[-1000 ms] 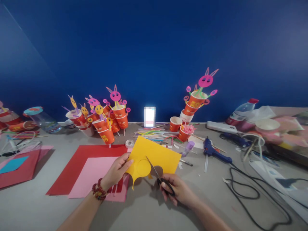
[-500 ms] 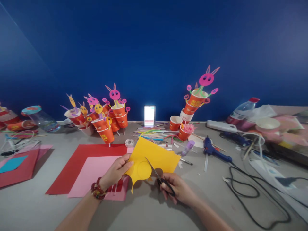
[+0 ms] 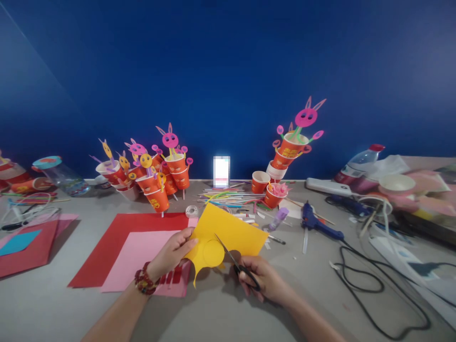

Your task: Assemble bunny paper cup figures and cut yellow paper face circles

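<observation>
A sheet of yellow paper [image 3: 231, 228] is pinched at its left edge between the thumb and fingers of my left hand [image 3: 177, 249]. A drawn circle shows on its lower part, and the edge around it is cut in curves. My right hand [image 3: 258, 278] grips black-handled scissors [image 3: 231, 256], their blades pointing up and left at the paper, just right of the circle. Below my left hand lie pink paper [image 3: 138, 256] and red paper [image 3: 96, 251], with small red strips [image 3: 173, 277] on the pink.
Decorated paper cups [image 3: 153, 190] stand at the back left, and a taller cup stack [image 3: 287, 152] at the back right. Coloured sticks [image 3: 228, 197], a tape roll [image 3: 191, 211], a glue stick [image 3: 279, 217] and a blue glue gun [image 3: 320, 225] lie behind and right. A black cable [image 3: 356, 289] loops at right.
The right end of the yellow paper has shifted very slightly. Both hands and the scissors hold nearly the same place.
</observation>
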The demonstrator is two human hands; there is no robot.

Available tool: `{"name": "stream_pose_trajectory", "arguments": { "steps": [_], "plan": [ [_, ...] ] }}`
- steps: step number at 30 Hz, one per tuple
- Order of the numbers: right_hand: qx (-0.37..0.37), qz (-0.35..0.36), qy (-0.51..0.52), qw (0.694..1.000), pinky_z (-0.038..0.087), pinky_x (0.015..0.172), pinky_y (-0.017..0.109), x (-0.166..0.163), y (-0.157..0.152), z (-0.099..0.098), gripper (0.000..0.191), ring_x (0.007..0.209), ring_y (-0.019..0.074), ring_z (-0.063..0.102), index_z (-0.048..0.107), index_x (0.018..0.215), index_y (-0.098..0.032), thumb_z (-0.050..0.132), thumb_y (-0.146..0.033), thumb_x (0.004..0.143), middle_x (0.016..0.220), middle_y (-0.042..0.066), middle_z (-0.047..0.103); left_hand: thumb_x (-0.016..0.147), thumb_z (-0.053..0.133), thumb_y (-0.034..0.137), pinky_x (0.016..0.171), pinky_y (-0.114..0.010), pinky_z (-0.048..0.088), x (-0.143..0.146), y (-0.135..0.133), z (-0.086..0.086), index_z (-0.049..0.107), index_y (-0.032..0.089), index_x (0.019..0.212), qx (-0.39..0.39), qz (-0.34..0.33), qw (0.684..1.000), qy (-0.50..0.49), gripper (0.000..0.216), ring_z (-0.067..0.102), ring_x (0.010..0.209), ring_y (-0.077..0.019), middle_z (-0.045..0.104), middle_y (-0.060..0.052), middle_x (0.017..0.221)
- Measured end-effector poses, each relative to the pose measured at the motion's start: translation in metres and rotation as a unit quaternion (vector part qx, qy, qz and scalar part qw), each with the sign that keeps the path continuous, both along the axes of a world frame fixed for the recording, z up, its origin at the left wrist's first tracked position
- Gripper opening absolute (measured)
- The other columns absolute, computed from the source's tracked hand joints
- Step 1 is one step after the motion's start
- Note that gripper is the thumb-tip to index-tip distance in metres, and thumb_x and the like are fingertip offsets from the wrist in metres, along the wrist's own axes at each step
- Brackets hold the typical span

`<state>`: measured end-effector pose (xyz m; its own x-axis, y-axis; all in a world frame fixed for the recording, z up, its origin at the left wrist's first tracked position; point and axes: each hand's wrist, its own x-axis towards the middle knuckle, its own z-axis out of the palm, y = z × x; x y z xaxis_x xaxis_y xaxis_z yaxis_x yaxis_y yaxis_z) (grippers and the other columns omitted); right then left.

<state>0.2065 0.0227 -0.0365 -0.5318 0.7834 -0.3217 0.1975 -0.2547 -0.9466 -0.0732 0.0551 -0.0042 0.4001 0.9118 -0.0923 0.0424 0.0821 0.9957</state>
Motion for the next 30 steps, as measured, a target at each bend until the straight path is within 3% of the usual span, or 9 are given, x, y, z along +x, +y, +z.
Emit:
{"name": "stream_pose_trajectory", "arguments": {
  "steps": [14,20,30],
  "plan": [
    [0.004,0.008,-0.007,1.000,0.022,0.028,0.013,0.0039,0.0010,-0.0023,0.055,0.030,0.0021,0.036,0.048,0.069,-0.019,0.063,-0.072,0.072,0.050,-0.006,0.057,0.093,0.060,0.039,0.076,-0.028,0.052,-0.0016,-0.0005,0.0018,0.064,0.020,0.121,-0.014,-0.025,0.999,-0.026,0.034,0.069,0.085,-0.0203,0.073,-0.008,0.108],
    [0.001,0.014,-0.015,1.000,0.022,0.027,0.013,0.0065,0.0019,-0.0062,0.053,0.030,0.0023,0.035,0.047,0.070,-0.020,0.064,-0.070,0.073,0.049,-0.007,0.056,0.092,0.061,0.038,0.084,-0.033,0.053,-0.0019,-0.0005,0.0007,0.064,0.021,0.121,-0.031,-0.032,0.998,-0.051,0.034,0.069,0.091,-0.0224,0.071,-0.008,0.115],
    [-0.001,0.024,-0.036,0.999,0.021,0.028,0.013,0.0065,0.0017,0.0029,0.048,0.030,0.0021,0.032,0.046,0.069,-0.020,0.064,-0.064,0.075,0.049,-0.007,0.055,0.089,0.064,0.040,0.082,-0.034,0.053,-0.0032,0.0007,-0.0004,0.065,0.019,0.121,-0.056,-0.028,0.997,-0.052,0.038,0.069,0.088,-0.0223,0.073,-0.009,0.109]
  ]
}}
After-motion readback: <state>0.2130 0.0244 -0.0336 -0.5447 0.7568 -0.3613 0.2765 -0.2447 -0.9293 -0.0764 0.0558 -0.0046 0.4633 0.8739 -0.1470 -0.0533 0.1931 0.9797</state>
